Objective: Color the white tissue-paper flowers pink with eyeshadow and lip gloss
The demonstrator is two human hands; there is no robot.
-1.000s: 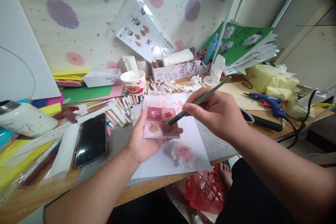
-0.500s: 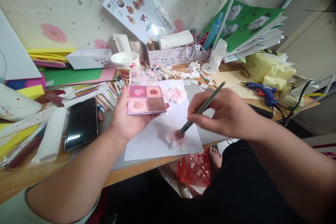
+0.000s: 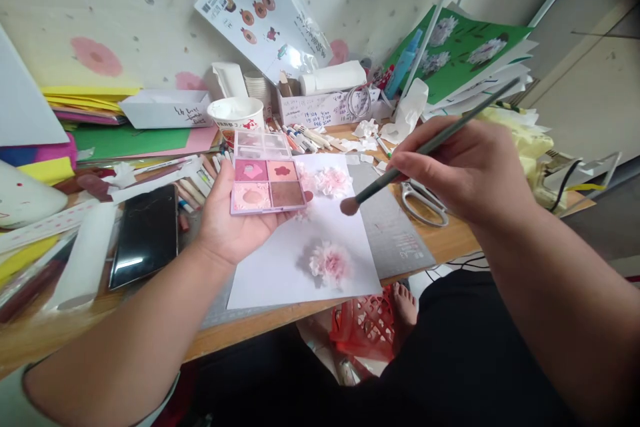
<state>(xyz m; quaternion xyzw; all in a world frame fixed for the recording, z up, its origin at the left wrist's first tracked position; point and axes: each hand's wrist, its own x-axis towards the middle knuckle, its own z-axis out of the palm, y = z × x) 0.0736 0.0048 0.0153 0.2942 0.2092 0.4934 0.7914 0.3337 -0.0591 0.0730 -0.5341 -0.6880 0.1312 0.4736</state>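
Observation:
On my left hand rests an opened makeup palette with four pans in pinks, peach and brown, thumb at its left edge and fingers underneath. My right hand pinches a dark-handled makeup brush. Its brown bristle tip hangs above the white paper, apart from palette and flowers. Below the tip, a white paper flower with a pink centre lies near the sheet's front edge. Another pink-tinted flower lies farther back, and more petals show partly hidden behind the palette. The white paper lies on a grey cutting mat.
Scissors lie under my right hand. A dark phone and a white roll sit at the left. Markers, a paper bowl and paper scraps crowd the back. A red basket stands below the table edge.
My right hand has lifted the brush up and off the front flower. The palette has shifted slightly left in the view. The scissors now show beneath my right hand.

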